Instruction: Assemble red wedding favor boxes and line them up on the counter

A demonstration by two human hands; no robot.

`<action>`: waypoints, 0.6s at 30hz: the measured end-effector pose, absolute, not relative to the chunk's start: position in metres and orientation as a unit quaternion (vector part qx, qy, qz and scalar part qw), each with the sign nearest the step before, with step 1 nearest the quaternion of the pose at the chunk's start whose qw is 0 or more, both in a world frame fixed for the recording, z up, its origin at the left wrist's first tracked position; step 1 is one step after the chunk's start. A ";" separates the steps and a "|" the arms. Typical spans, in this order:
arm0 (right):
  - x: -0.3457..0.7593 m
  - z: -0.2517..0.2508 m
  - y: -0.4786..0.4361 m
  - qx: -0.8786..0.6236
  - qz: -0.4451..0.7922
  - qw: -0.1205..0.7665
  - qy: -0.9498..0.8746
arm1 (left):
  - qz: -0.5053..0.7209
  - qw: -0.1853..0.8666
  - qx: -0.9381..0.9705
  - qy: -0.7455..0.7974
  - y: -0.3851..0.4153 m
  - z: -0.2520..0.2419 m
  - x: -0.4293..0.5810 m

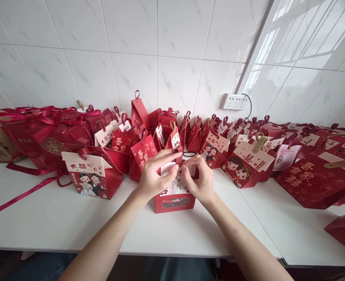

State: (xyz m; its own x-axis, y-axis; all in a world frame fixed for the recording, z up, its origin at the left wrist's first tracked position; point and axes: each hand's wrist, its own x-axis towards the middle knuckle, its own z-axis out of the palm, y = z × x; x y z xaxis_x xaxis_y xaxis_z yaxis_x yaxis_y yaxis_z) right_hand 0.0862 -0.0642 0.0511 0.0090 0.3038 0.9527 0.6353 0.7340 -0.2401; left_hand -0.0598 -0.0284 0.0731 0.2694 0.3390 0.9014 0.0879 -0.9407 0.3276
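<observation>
A red gift box [175, 207] with a printed cartoon couple and a small oval-ended window stands upright in front of me. Both hands meet at its top. My left hand [156, 173] is closed, its thumb and fingers pinching a dark red ribbon [178, 157] at the box's peak. My right hand [200, 177] pinches at the same spot from the other side, thumb against forefinger. The fingers cover most of the ribbon and the upper part of the box. A thin black loop [190, 154] shows just behind the right fingers.
Many similar red boxes crowd the white table [81, 222], including a cartoon-couple box [87, 183] at left and another [245, 164] at right. Larger ribbon-tied red bags [43, 136] stand far left. A power strip [235, 102] is on the tiled wall behind.
</observation>
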 end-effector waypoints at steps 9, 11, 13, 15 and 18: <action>0.084 0.054 -0.066 -0.360 -0.113 0.628 -0.681 | 0.594 0.099 0.786 0.141 -0.026 0.071 -0.059; 0.084 0.054 -0.066 -0.358 -0.112 0.633 -0.677 | 0.592 0.100 0.787 0.144 -0.026 0.071 -0.059; 0.084 0.054 -0.066 -0.354 -0.109 0.637 -0.676 | 0.590 0.102 0.787 0.147 -0.027 0.071 -0.059; 0.084 0.053 -0.065 -0.351 -0.104 0.639 -0.677 | 0.590 0.105 0.787 0.143 -0.027 0.071 -0.059; 0.085 0.052 -0.064 -0.353 -0.100 0.640 -0.675 | 0.593 0.104 0.788 0.128 -0.027 0.071 -0.059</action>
State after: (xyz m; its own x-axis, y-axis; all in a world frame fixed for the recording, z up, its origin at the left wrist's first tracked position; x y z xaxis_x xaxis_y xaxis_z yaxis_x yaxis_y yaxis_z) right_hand 0.0846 -0.0642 0.0517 0.0700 0.3483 0.9348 0.6050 0.7302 -0.3174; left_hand -0.0594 -0.0271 0.0712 0.2632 0.3247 0.9085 0.0787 -0.9458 0.3152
